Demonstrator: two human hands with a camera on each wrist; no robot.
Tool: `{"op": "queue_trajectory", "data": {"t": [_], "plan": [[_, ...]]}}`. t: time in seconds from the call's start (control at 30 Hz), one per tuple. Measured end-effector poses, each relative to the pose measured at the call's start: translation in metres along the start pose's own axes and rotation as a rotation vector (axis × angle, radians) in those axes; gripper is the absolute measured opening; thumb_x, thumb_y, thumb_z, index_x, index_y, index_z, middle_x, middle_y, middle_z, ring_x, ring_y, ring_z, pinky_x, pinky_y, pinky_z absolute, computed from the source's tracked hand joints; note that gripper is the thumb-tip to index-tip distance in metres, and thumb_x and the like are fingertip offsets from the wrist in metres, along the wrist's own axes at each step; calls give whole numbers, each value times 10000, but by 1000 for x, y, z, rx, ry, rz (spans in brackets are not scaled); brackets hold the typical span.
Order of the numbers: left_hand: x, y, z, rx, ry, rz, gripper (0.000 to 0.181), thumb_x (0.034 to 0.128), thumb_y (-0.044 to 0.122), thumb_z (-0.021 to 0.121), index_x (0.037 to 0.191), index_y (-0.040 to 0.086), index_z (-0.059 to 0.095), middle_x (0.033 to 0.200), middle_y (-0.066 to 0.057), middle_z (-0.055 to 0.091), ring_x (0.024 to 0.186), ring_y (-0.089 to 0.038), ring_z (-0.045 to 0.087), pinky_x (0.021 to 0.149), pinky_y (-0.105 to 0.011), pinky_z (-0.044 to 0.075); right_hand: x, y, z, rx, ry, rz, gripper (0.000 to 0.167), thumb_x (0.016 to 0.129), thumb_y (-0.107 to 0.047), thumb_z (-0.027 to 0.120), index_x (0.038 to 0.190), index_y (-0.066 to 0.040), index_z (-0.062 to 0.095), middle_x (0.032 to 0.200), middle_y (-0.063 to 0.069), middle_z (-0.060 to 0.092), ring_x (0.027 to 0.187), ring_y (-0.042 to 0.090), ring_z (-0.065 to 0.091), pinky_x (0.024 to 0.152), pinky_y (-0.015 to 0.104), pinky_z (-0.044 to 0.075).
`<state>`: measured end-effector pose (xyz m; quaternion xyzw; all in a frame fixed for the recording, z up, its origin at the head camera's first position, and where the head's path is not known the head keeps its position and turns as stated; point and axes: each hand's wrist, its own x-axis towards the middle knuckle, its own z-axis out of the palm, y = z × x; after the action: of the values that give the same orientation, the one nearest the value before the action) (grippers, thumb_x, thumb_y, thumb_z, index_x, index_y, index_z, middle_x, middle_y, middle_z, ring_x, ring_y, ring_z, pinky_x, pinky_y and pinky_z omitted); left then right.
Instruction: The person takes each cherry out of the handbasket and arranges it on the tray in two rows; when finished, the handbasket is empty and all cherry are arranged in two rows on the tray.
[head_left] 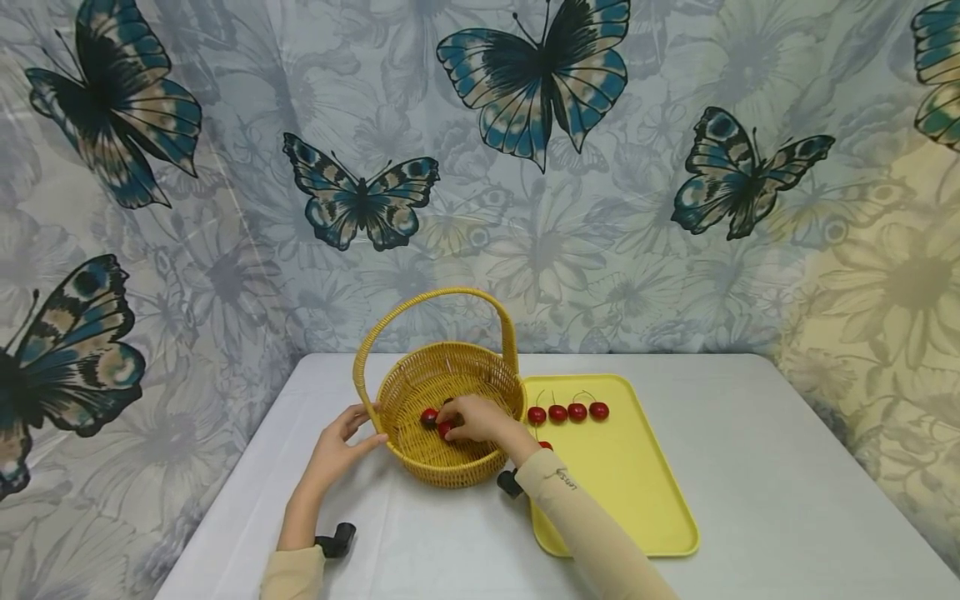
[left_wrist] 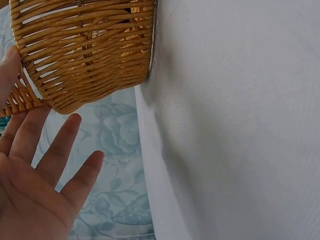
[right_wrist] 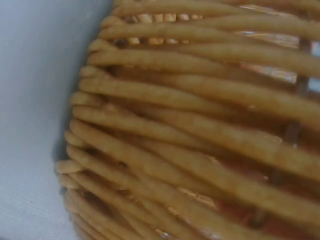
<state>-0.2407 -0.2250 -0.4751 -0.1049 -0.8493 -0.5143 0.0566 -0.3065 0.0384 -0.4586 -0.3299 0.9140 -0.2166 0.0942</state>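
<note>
The left hand [head_left: 335,456] pinches the rim of a round, golden-yellow woven basket [head_left: 405,375] near its arched handle's foot, remaining fingers spread, presumably to steady it. The basket stands left of the middle of the white surface [head_left: 765,475], towards the far edge. Inside, the right hand [head_left: 482,419], fingers curled, pinches a glossy red cherry [head_left: 446,430] beside a dark-red cherry [head_left: 428,418]. Right of the basket lies a smooth yellow rectangular tray [head_left: 630,500] with rounded corners; four shiny stemmed cherries [head_left: 557,413] line its far edge, apparently spaced for easy picking.
</note>
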Motion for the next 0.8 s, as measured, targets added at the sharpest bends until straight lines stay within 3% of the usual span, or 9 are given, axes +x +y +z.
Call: {"op": "queue_trajectory", "data": {"t": [0.17,0.43,0.8], "plan": [[-1,1,0,-9,6,-41,563,784,319,742,1280,170,521,1328,-50,538,1308,-289,402,1074,-536,282,1,0,0,1,6,4,291,838,-253,695,1122,-192,675,1087,-57,662,1010,114,593,862,312,482],[0,-1,1,-10,5,0,546,801,297,730,1282,146,519,1315,-48,550,1305,-250,401,1090,-505,274,-4,-7,-6,-35,59,33,317,831,-287,701,1137,-211,662,1009,-73,670,926,102,595,789,310,476],[0,-2,1,-8,6,-5,572,780,360,734,1273,160,525,1313,-37,553,1305,-253,406,1085,-500,287,-23,-19,-15,28,137,10,320,841,-293,688,1138,-176,664,1012,-37,661,955,134,597,793,322,489]]}}
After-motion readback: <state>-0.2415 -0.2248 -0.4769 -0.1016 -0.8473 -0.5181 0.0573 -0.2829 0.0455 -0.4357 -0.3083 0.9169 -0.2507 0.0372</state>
